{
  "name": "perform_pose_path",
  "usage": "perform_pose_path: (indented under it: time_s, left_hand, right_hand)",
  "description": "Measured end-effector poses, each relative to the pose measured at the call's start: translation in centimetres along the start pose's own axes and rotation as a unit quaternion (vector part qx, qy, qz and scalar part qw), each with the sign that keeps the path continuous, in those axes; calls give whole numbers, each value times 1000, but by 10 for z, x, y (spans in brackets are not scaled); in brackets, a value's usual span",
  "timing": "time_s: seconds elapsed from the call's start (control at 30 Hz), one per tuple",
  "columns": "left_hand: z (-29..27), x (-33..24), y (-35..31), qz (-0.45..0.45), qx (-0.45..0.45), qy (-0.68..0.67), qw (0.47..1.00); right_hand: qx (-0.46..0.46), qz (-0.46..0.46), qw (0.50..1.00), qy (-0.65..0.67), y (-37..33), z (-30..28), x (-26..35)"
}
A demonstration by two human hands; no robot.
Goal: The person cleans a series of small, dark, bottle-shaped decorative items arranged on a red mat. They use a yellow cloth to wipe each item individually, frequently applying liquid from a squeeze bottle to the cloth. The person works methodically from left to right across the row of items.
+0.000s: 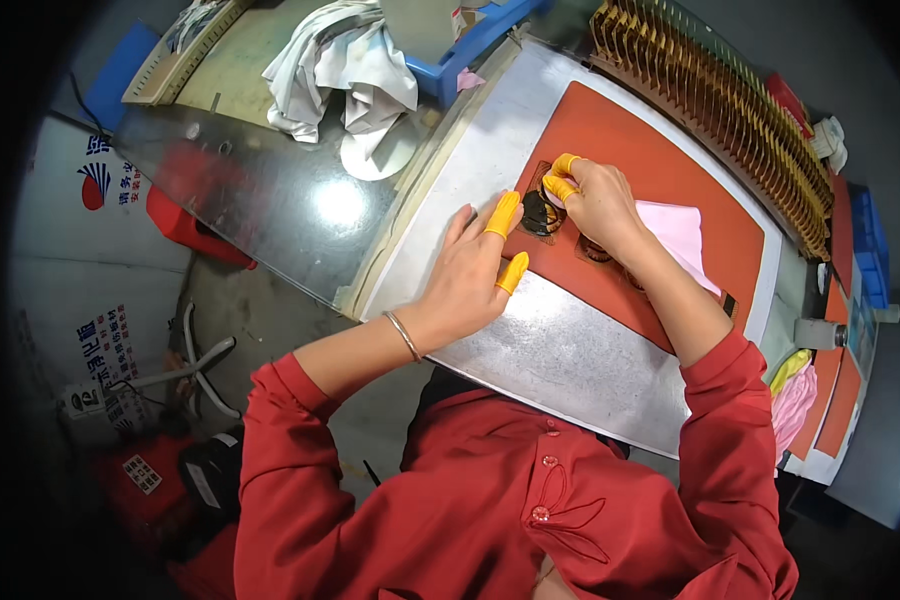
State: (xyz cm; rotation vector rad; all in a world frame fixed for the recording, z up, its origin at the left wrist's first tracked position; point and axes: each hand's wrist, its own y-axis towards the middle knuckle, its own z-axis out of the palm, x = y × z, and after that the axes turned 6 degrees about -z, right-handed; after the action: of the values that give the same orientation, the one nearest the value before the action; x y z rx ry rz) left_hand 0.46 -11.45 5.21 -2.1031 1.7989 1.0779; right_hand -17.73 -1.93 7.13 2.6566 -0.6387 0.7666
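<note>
On an orange-red mat (618, 125) lies a thin brown sheet piece with a dark ring-like shape (540, 216) on it. My left hand (462, 278), with yellow finger cots on two digits, rests beside its left edge, fingers stretched out and holding nothing. Also wearing yellow cots, my right hand (604, 207) is pinched together over the piece's right side; what lies between the fingertips is too small to make out. Another dark-patterned brown piece (592, 250) shows partly below the right wrist. A pink cloth (678, 232) lies right of that hand, partly behind the forearm.
A long rack of upright brown pieces (715, 115) borders the mat at the far right. White cloths (345, 70) lie at the back left, near a blue tray (470, 50). Pink cloth (796, 405) and a small grey container (820, 334) sit at the right edge.
</note>
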Motion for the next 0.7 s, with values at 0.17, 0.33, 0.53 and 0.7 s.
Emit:
perform_pose_path:
  time_s: [0.17,0.33,0.53,0.7]
  left_hand:
    - [-15,30,42,-22,-78,-40,996]
    - [-9,75,96,-32,-81,-45,995]
    - [-4,86,97,-27,-52,-72,996]
    - [-3,88,94,-28,-42,-89,995]
  right_hand:
    - [13,-7,998,-62,8,5,4]
    - [4,-11,995,-101,11,11,8]
    - [-39,-42,993,-104,4,19,12]
    - [-43,-52,991,-114,-9,26,20]
